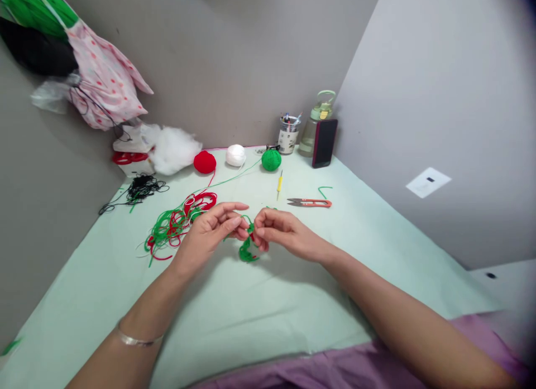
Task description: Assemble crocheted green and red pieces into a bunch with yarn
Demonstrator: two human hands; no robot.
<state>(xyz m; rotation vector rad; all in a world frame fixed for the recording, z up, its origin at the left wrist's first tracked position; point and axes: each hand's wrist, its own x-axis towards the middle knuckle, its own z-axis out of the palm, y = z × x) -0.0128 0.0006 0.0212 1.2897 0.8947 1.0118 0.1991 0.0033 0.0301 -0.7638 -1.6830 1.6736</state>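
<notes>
Between my hands hangs a small green crochet piece (247, 251) with bits of red in it, held above the table. My left hand (213, 226) pinches its upper edge or a green strand there, the index finger stretched out to the right. My right hand (281, 231) grips the same piece from the other side, with fingertips closed on it. The fingers partly hide the top of the piece. Beyond the hands lie a yellow-handled crochet hook (280, 185) and orange thread snips (310, 202). A short green yarn scrap (322, 191) rests beside the snips.
Tangled red, green and white yarn (173, 224) lies left of my hands, with a black yarn tangle (142, 189) behind. Red (205, 162), white (235, 155) and green yarn balls (271, 160) line the back, near stuffing (175, 149), a pen cup (288, 139), bottle (309, 135) and phone (325, 143).
</notes>
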